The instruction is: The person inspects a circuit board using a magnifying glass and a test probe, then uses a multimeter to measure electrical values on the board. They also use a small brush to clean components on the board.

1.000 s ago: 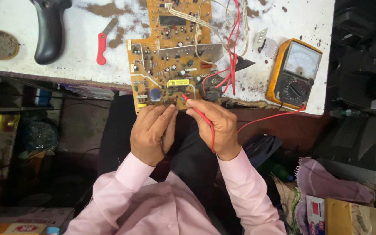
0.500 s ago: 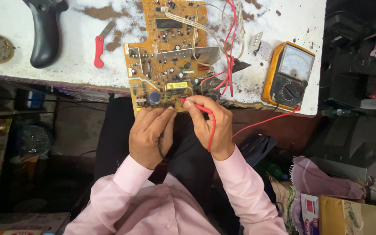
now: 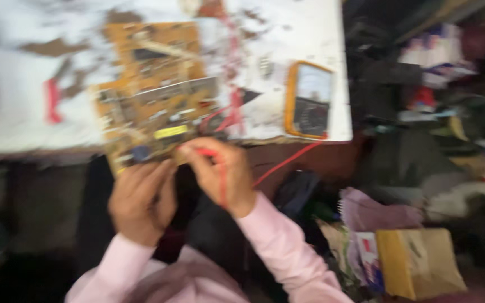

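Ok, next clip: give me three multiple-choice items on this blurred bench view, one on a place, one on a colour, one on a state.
1. Where does the multimeter lie?
A. on the table, right of the circuit board
B. on the floor
C. in the left hand

2. What colour is the probe and lead in the right hand?
A. blue
B. red
C. green

3. How does the circuit board lie?
A. wholly on the floor
B. lifted clear above the table
C. on the table, its near edge over the table edge by the hands

Answers:
1 A, the yellow-cased meter sits on the white table near its right end.
2 B, the red probe shows at the fingers and its lead runs off towards the meter.
3 C, the board rests on the top and the left hand meets its overhanging edge.
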Available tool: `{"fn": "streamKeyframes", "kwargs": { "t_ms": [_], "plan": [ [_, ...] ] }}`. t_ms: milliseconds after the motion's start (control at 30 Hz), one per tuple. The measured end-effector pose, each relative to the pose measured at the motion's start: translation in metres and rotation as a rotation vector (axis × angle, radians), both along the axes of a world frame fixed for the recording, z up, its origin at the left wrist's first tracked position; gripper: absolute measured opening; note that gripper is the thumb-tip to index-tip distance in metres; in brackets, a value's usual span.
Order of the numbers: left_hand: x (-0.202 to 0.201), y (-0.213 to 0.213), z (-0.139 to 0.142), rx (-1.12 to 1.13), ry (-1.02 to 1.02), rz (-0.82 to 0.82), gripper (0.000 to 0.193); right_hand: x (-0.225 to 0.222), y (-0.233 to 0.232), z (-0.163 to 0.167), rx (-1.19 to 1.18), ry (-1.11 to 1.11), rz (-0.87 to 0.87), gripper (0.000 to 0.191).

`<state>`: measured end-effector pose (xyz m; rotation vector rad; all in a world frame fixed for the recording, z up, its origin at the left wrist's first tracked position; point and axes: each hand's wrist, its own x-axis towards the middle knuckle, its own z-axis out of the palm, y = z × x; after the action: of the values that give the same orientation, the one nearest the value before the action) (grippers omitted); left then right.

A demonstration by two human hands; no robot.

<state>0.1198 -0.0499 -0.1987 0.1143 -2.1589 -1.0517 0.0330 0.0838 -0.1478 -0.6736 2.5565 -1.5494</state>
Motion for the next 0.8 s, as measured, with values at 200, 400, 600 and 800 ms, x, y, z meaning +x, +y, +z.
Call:
{"fn": "streamKeyframes", "kwargs": {
  "t_ms": [200, 400, 600, 800],
  "plan": [
    [0.002, 0.002, -0.009, -0.069, -0.032, -0.001, 0.021, 0.001, 0.004, -0.004, -0.008, 0.056, 0.0, 0.015],
    [0.003, 0.003, -0.016, -0.016, -0.018, -0.015, 0.015, 0.001, 0.006, -0.011, -0.028, 0.067, 0.025, 0.015],
    [0.001, 0.004, -0.014, -0.022, -0.04, 0.002, 0.013, 0.0, 0.008, -0.015, -0.006, 0.07, 0.034, 0.016],
    [0.0, 0.003, -0.011, -0.025, -0.05, 0.001, 0.013, -0.001, 0.006, -0.015, -0.025, 0.071, 0.035, 0.016]
  ]
}}
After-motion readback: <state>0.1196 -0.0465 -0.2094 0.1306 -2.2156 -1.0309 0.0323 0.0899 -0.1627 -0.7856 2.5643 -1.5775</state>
